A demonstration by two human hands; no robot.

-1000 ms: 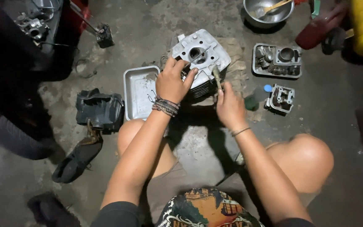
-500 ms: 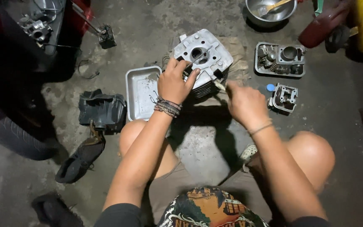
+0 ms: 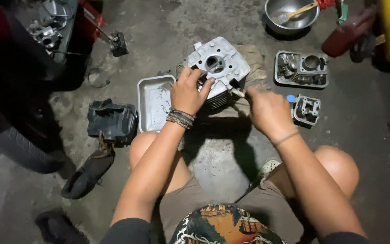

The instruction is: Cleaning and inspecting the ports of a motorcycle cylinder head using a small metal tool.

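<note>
A grey finned engine cylinder block stands on the concrete floor in front of me, on a dirty rag. My left hand, with braided bands at the wrist, grips the block's near left edge and holds it steady. My right hand is closed around a thin pale-handled tool whose tip touches the block's right side. My bare knees flank the spot.
A shallow metal tray lies left of the block. A cylinder head and a smaller engine part sit to the right. A steel bowl with a spoon is at the back; a black part, a shoe and a tyre lie left.
My right hand has moved from the block's near edge out to its right side, turning the tool toward the block. The left hand has kept its grip.
</note>
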